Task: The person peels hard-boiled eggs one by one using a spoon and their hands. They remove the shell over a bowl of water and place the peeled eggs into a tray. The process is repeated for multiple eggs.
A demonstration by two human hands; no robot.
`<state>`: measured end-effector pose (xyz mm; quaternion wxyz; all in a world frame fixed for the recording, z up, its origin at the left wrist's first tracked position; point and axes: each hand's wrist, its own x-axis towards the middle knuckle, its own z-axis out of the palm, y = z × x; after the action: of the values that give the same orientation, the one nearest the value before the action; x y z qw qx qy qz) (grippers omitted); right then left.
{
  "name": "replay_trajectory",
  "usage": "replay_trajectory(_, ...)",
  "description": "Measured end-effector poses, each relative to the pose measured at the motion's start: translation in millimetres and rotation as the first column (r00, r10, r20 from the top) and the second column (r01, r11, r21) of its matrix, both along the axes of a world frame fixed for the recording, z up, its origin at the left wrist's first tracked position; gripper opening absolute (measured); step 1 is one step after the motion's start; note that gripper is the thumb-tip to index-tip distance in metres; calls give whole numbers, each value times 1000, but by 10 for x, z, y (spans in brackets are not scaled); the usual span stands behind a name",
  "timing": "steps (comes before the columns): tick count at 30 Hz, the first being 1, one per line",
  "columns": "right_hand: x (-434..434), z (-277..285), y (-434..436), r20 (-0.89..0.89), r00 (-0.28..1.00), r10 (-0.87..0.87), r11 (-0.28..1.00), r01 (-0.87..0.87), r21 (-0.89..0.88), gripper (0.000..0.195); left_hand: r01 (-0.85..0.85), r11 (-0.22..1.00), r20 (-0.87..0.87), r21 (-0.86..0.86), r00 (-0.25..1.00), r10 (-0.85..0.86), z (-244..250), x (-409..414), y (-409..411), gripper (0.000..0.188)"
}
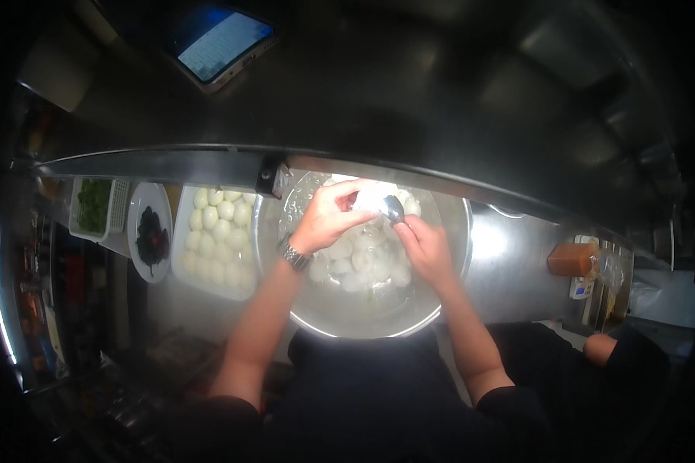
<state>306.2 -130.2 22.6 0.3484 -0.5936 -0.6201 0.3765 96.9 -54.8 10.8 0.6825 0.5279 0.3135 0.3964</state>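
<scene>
My left hand (333, 215), with a metal watch on its wrist, holds a glaring white item, probably an egg, whose outline is lost in the bright light. In my right hand (424, 243) is a metal spoon (392, 209), its bowl touching or very close to that item. Both hands are above a large round metal bowl (457, 231). Several whitish, rounded pieces that look like eggs (364, 260) lie wet in the bowl, seemingly in water. Left of it stands a white tray filled with peeled eggs (221, 230).
A metal shelf (382, 116) overhangs the bowl's far side, with a lit phone (226, 43) on it. Farther left are a white plate (162, 202) of dark food and a basket of greens (94, 202). An orange-filled container (570, 259) stands right. Another person's arm (599, 348) shows lower right.
</scene>
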Motion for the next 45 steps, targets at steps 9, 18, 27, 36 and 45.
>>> replay_trajectory(9,31,-79,31,26,996,84,985,-80,-150,26,192,890,-406,413,914,-9,10,28,1,52)
replay_trajectory(18,165,-118,37,-379,925,2,943,-128,-307,30,173,975,145,-139,978,-152,-338,186,-37,76)
replay_trajectory(27,204,-76,67,-560,789,-251,958,121,-260,31,246,852,367,-463,928,-69,-209,228,-104,64)
replay_trajectory(36,213,-52,60,-480,857,-187,974,101,-201,30,61,991,-321,119,947,-20,145,-482,73,27)
replay_trajectory(45,105,-86,76,176,984,14,983,18,-182,30,-190,926,-799,326,469,377,-610,-2105,895,32)
